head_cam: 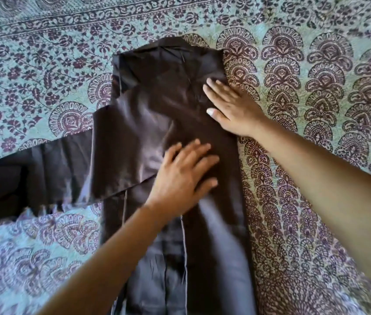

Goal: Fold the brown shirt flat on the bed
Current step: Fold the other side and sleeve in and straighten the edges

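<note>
The fingers of the left hand (180, 178) are laid straight and slightly spread, pressed flat on the cloth; nothing is gripped. The fingers of the right hand (234, 110) are likewise held straight, pointing toward 10 o'clock, palm down at the garment's right edge, with nothing grasped.

Under both palms the brown shirt (157, 92) is spread on the bed (316, 92). Its long axis runs from the collar at 12 o'clock to the hem at 6 o'clock, where it is cut off by the frame. The right side appears already turned in, so a straight edge is formed along 3 o'clock.

1 sleeve (34, 176) is stretched out toward 9 o'clock, well apart from the right hand and nearer the left. The coming move is judged to turn on this. The sleeve lies at 9 o'clock from the left fingers, across the body's long axis, so the left hand is better placed to bring it in while the body is pinned by the right.
</note>
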